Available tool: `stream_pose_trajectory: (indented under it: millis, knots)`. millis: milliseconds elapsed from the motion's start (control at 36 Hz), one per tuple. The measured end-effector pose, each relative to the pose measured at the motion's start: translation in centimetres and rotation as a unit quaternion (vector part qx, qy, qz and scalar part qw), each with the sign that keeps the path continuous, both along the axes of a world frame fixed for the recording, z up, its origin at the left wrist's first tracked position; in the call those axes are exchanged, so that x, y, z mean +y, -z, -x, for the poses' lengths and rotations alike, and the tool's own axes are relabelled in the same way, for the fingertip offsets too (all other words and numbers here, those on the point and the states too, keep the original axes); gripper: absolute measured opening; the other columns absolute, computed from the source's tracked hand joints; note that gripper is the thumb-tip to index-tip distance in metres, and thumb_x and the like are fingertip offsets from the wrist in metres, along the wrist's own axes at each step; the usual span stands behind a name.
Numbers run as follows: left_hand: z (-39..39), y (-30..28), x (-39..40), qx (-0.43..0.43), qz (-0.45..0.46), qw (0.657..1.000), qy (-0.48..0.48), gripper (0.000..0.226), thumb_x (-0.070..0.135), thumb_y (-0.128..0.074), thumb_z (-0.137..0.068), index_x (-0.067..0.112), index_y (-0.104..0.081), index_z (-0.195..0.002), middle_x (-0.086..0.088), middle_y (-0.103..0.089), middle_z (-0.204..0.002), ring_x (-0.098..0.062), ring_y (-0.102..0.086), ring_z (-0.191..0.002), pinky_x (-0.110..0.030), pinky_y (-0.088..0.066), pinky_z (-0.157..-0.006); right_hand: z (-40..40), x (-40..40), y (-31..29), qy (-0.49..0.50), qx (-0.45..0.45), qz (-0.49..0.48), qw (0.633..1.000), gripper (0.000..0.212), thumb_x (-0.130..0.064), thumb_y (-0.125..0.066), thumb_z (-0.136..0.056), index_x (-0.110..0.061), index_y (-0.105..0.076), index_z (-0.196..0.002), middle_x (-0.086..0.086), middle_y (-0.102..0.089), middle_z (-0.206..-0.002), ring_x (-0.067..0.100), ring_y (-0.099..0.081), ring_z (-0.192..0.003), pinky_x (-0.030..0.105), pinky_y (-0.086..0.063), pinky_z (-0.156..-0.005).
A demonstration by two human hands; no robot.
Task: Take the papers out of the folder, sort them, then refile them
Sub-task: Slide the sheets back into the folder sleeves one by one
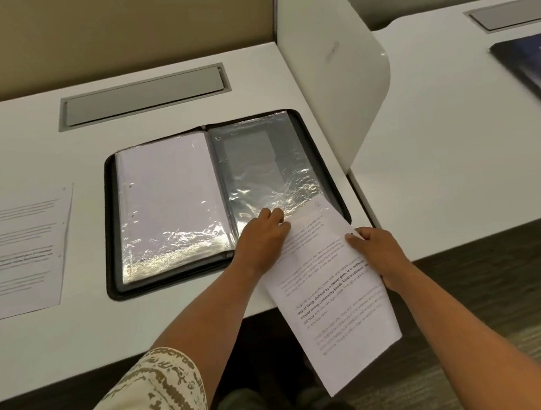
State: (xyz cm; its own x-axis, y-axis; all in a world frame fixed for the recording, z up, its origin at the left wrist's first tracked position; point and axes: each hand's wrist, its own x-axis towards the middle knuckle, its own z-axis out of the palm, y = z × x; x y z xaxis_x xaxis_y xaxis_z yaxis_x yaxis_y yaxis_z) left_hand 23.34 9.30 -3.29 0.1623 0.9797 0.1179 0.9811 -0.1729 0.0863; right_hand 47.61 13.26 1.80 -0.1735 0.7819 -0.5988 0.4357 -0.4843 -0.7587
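On the white table [206, 310] the folder [317, 134] lies open, the right hand [378, 254] holds a printed sheet [334, 298] at its edge, and the left hand [262, 235] pinches the near edge of the right sleeve [259, 172], while another sheet [19, 249] lies at left.

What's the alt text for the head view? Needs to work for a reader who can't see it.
A person's right hand grips a printed sheet at the bottom of an open zip folder's empty right sleeve, while the left hand holds that sleeve's bottom edge. More printed sheets lie on the white desk left of the folder.
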Motion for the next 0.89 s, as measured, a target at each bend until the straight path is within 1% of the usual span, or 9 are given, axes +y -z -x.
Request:
stream_pose_trajectory:
  millis: [111,222,333,444,528,611,694,806,889]
  knots:
    - [0.6,-0.8,0.0,0.019,0.005,1.000,0.012,0.006,0.004,-0.074,-0.079,0.006,-0.071,-0.083,-0.008,-0.060,-0.092,-0.023,-0.053,-0.079,-0.031,-0.039,-0.047,-0.3,0.2,0.4,0.031,0.020,0.043,0.998,0.019,-0.023,-0.062,-0.100,-0.007,-0.072,-0.102,0.016,-0.077,-0.096,0.040,-0.072,-0.094,0.058,-0.058,-0.086]
    - [1.1,-0.9,-0.3,0.018,0.009,0.999,0.041,0.012,0.001,-0.077,-0.074,0.007,-0.068,-0.080,-0.006,-0.056,-0.086,-0.020,-0.050,-0.073,-0.030,-0.032,-0.047,0.7,0.1,0.8,0.061,0.040,0.080,0.994,0.018,-0.021,-0.063,-0.099,-0.007,-0.070,-0.106,0.017,-0.077,-0.099,0.040,-0.072,-0.097,0.054,-0.060,-0.083]
    - [1.3,-0.8,-0.4,-0.030,0.007,0.998,0.048,0.024,-0.001,-0.072,-0.078,0.007,-0.067,-0.100,-0.008,-0.058,-0.094,-0.022,-0.052,-0.077,-0.034,-0.046,-0.048,1.8,0.3,1.3,0.083,0.061,0.091,0.991,0.020,-0.020,-0.065,-0.098,-0.005,-0.069,-0.111,0.018,-0.076,-0.104,0.038,-0.073,-0.095,0.050,-0.061,-0.080]
    - [1.6,-1.1,-0.4,-0.054,0.014,0.998,0.026,0.036,-0.004,-0.067,-0.079,0.011,-0.058,-0.111,-0.006,-0.056,-0.096,-0.022,-0.051,-0.077,-0.034,-0.048,-0.053,2.0,0.7,1.2,0.112,0.074,0.095,0.986,0.019,-0.018,-0.064,-0.098,-0.005,-0.068,-0.112,0.018,-0.076,-0.102,0.036,-0.073,-0.093,0.043,-0.061,-0.071]
    - [1.7,-1.3,-0.6,-0.066,0.012,0.998,0.001,0.053,-0.005,-0.065,-0.077,0.012,-0.052,-0.126,-0.008,-0.056,-0.096,-0.023,-0.051,-0.075,-0.032,-0.042,-0.053,1.6,0.7,1.0,0.108,0.061,0.100,0.987,0.020,-0.020,-0.064,-0.098,-0.005,-0.069,-0.111,0.018,-0.076,-0.100,0.037,-0.073,-0.091,0.044,-0.061,-0.072]
    - [2.1,-1.0,-0.9,-0.047,0.016,0.998,-0.045,0.070,-0.007,-0.061,-0.076,0.013,-0.042,-0.140,-0.010,-0.055,-0.101,-0.025,-0.050,-0.078,-0.032,-0.032,-0.058,0.8,0.5,0.7,0.097,0.058,0.113,0.987,0.020,-0.019,-0.064,-0.097,-0.004,-0.069,-0.109,0.019,-0.076,-0.098,0.039,-0.073,-0.092,0.052,-0.060,-0.082]
    - [2.6,-0.6,-1.5,-0.016,0.042,0.997,-0.070,0.058,-0.001,-0.058,-0.083,0.013,-0.045,-0.137,-0.009,-0.056,-0.106,-0.026,-0.052,-0.086,-0.032,-0.032,-0.063,0.1,0.1,0.4,0.096,0.059,0.125,0.986,0.016,-0.016,-0.062,-0.097,-0.004,-0.070,-0.104,0.019,-0.076,-0.094,0.036,-0.071,-0.086,0.053,-0.058,-0.086]
    - [2.5,-1.2,-1.8,0.009,0.073,0.994,-0.082,0.028,0.002,-0.050,-0.091,0.012,-0.053,-0.117,-0.005,-0.056,-0.101,-0.024,-0.054,-0.085,-0.032,-0.032,-0.059,-0.1,0.0,0.6,0.105,0.064,0.120,0.985,0.018,-0.016,-0.064,-0.096,-0.001,-0.070,-0.104,0.021,-0.076,-0.098,0.035,-0.070,-0.085,0.055,-0.057,-0.089]
    - [2.4,-1.7,-1.8,0.001,0.077,0.994,-0.084,0.024,0.002,-0.045,-0.091,0.011,-0.054,-0.111,-0.004,-0.056,-0.101,-0.025,-0.055,-0.087,-0.033,-0.033,-0.058,0.3,-0.1,0.6,0.107,0.072,0.104,0.986,0.019,-0.017,-0.064,-0.096,-0.001,-0.069,-0.105,0.021,-0.075,-0.099,0.035,-0.071,-0.086,0.055,-0.058,-0.088]
